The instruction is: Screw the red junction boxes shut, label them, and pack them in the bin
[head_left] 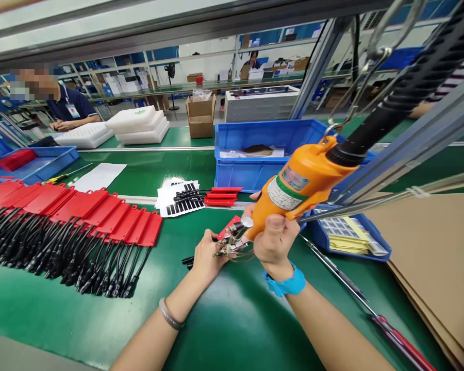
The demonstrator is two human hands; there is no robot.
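Observation:
My right hand [276, 239] is wrapped round the orange body of a hanging power screwdriver [301, 180]. It tilts down to the left, its metal tip end over a red plastic case [229, 226] on the green bench. My left hand [209, 255] holds that case, its fingers curled at the case's near side and partly hidden by the screwdriver's nozzle. Black cable ends [187, 263] stick out left of this hand. Just beyond lie several red cases [222, 196] with black leads, beside white label sheets [180, 198].
Rows of red cases with black cables [100, 216] cover the bench's left. A blue bin [239, 172] stands behind, a blue tray of labels [348, 234] and cardboard sheets [441, 257] at right. A long red-handled screwdriver [390, 330] lies near my right arm. A co-worker [69, 105] sits across.

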